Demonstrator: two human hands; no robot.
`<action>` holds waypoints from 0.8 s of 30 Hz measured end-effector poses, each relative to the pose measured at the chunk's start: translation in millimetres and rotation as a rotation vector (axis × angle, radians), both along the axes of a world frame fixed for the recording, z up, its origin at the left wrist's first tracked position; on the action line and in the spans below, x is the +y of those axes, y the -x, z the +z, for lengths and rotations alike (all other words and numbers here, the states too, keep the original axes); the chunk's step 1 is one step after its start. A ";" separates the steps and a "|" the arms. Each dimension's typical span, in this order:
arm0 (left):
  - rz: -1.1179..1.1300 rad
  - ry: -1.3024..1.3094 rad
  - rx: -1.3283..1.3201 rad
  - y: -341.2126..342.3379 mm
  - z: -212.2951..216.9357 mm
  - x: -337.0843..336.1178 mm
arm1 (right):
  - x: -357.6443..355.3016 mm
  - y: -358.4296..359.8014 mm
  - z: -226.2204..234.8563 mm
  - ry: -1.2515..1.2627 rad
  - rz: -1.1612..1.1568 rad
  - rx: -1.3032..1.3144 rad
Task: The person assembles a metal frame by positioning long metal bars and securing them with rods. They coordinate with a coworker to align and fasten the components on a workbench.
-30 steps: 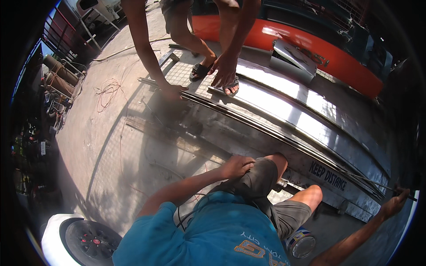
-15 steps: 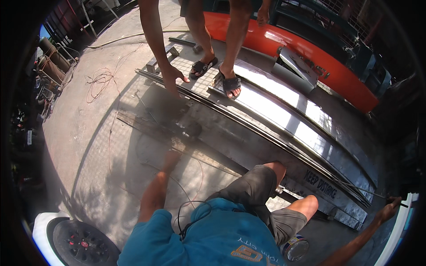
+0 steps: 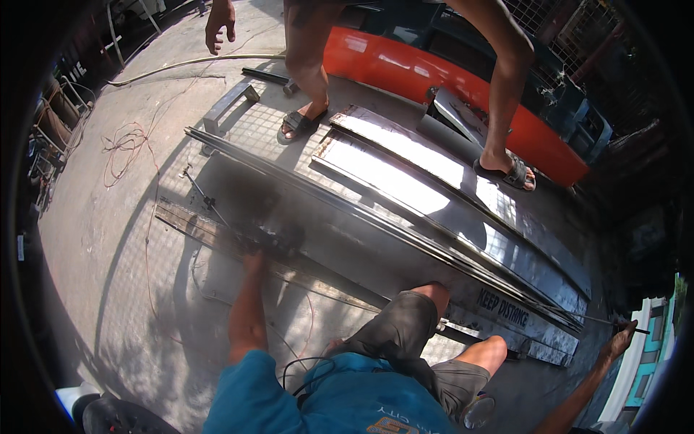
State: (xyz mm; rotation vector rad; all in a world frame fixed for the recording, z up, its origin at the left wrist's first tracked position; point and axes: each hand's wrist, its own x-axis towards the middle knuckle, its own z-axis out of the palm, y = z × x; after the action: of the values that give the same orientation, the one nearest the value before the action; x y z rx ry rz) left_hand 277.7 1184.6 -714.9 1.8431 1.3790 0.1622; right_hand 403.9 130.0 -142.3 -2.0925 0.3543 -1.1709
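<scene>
My left hand (image 3: 254,260) reaches forward to a long narrow strip (image 3: 191,220) on the ground. A dark smear blurs its fingers and whatever lies under them. Far to the right, my right hand (image 3: 617,340) is closed round a thin rod (image 3: 600,319), whose dark end sticks out beyond the fist. The rod points towards the ends of several long thin metal bars (image 3: 347,207). Those bars lie across a flat grey panel (image 3: 553,346) with black lettering. A slim dark tool (image 3: 209,202) rests near the panel's left end.
A co-worker's sandalled feet stand beyond the bars, one on the concrete, one by two pale metal channels (image 3: 390,170). Behind is an orange vehicle panel (image 3: 379,59). A metal bracket (image 3: 228,108), a hose (image 3: 173,66) and tangled wire (image 3: 123,148) lie at the left.
The co-worker has straightened up, the reaching hand lifting off the bars, and the feet are now wide apart. My view has shifted slightly. My right hand still grips the rod.
</scene>
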 end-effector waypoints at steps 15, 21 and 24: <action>0.276 -0.191 0.087 56.6 95.1 33.9 | 103.2 13.8 36.9 -0.163 -0.039 -0.052; -0.308 -1.477 0.870 88.4 173.5 126.3 | 120.1 2.4 37.1 -0.190 -0.046 -0.040; -0.126 -1.431 0.055 87.3 242.8 141.9 | 126.3 10.7 41.6 -0.171 -0.047 -0.035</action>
State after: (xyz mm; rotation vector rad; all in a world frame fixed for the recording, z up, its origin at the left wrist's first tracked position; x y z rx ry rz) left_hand 190.5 1326.5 -472.1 3.0303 1.2040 1.3026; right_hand 393.2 256.3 -100.7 -1.9228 0.4728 -1.1617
